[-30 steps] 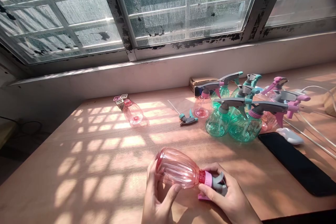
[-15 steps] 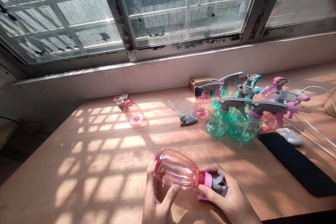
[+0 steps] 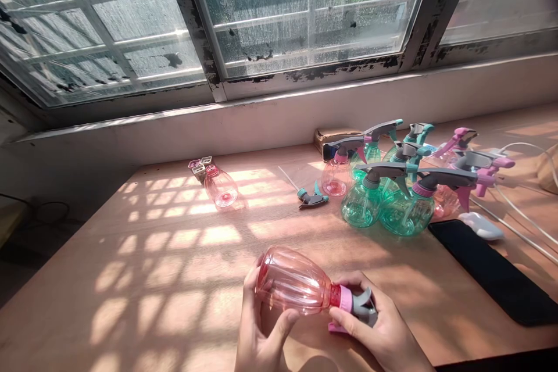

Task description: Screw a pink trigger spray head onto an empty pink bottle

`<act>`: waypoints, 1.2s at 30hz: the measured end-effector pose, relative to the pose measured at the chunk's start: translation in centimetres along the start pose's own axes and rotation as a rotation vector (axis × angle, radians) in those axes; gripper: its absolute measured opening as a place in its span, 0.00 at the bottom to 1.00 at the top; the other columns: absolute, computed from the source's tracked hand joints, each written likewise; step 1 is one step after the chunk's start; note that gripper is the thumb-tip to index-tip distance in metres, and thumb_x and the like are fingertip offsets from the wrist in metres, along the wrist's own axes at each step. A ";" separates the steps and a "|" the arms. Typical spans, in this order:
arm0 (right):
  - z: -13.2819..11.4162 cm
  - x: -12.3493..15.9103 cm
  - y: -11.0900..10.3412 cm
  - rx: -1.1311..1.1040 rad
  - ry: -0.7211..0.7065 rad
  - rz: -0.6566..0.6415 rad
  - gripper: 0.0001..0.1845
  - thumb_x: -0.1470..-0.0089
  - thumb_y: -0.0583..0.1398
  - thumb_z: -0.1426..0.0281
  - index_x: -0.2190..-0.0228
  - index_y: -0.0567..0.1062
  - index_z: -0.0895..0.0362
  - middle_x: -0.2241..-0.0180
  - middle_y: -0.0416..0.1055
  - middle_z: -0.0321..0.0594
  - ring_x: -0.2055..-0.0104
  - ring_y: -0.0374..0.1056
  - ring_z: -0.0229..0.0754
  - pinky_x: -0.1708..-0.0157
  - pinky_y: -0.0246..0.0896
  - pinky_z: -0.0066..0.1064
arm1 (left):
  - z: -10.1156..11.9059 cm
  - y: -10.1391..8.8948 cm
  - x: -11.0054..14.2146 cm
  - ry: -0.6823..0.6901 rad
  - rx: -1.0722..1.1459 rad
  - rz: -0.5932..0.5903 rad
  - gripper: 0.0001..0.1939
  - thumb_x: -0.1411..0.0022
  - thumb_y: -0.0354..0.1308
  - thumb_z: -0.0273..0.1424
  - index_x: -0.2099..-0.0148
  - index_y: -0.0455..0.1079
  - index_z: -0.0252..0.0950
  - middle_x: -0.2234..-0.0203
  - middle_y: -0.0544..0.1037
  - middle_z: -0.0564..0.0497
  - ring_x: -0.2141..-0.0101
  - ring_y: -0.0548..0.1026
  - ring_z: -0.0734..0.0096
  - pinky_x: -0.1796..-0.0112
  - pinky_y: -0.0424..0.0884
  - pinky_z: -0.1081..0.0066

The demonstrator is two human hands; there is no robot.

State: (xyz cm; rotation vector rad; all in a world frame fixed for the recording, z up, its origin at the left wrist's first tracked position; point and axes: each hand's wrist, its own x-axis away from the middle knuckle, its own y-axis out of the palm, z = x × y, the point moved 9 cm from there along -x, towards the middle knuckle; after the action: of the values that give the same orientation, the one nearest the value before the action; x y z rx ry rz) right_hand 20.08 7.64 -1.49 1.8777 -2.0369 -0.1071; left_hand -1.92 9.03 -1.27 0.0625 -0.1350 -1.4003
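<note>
Between your left hand (image 3: 259, 340) and right hand (image 3: 386, 325) is a fluted pink plastic bottle (image 3: 294, 282), over the brown wooden table (image 3: 174, 302); behind it, to your left, is a rounded pink plastic bottle (image 3: 221, 189); right of that, a grey-and-teal plastic spray head (image 3: 313, 200); farther right, the cluster of rounded green and pink plastic spray bottles (image 3: 407, 216); before these, rightward, the flat black rectangular phone (image 3: 497, 273); just behind it, a white rounded plastic object (image 3: 482, 225).

No lettering, label, brand, number or sign can be read here. If the held pink bottle (image 3: 296, 282) or the green bottles (image 3: 361, 208) carry any print, it is perhaps too small to make out.
</note>
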 end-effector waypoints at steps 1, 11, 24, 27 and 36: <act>0.0 0.0 0.0 0.000 -0.001 -0.003 0.25 0.53 0.78 0.51 0.62 0.83 0.54 0.67 0.82 0.39 0.66 0.78 0.46 0.66 0.83 0.36 | 0.0 0.0 0.0 -0.008 0.011 0.008 0.41 0.41 0.74 0.47 0.31 0.65 0.45 0.35 0.73 0.41 0.32 0.68 0.40 0.30 0.58 0.48; 0.6 -0.2 -0.8 -0.074 0.016 0.045 0.27 0.55 0.80 0.52 0.61 0.81 0.55 0.64 0.80 0.38 0.67 0.78 0.44 0.67 0.84 0.36 | 0.4 0.4 -0.1 0.024 0.032 -0.017 0.40 0.46 0.79 0.39 0.35 0.68 0.51 0.34 0.71 0.46 0.33 0.68 0.45 0.32 0.62 0.53; 0.6 -0.2 -0.7 -0.064 0.017 0.047 0.27 0.57 0.80 0.52 0.61 0.82 0.54 0.64 0.80 0.39 0.65 0.79 0.45 0.66 0.84 0.36 | 0.2 0.0 -0.1 0.038 0.002 0.025 0.36 0.43 0.77 0.42 0.35 0.70 0.47 0.31 0.69 0.43 0.29 0.63 0.41 0.31 0.61 0.50; 0.7 -0.2 -0.8 -0.085 0.028 0.050 0.27 0.56 0.80 0.52 0.61 0.82 0.55 0.63 0.78 0.37 0.66 0.78 0.44 0.66 0.85 0.38 | 0.5 0.2 -0.1 0.070 -0.022 0.009 0.36 0.42 0.76 0.40 0.33 0.70 0.47 0.35 0.74 0.42 0.31 0.66 0.40 0.34 0.68 0.53; 0.8 -0.3 -0.3 -0.056 -0.011 -0.006 0.25 0.54 0.80 0.54 0.60 0.83 0.54 0.64 0.83 0.40 0.64 0.81 0.46 0.64 0.83 0.35 | 1.1 0.0 0.1 0.006 0.004 0.066 0.34 0.41 0.73 0.51 0.38 0.71 0.45 0.33 0.71 0.41 0.34 0.71 0.42 0.36 0.69 0.55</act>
State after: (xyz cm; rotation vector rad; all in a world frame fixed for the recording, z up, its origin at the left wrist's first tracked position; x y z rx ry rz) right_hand 20.16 7.70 -2.43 1.8532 -2.0151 -0.1744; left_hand -2.08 8.93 -0.21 0.0647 -0.1339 -1.3340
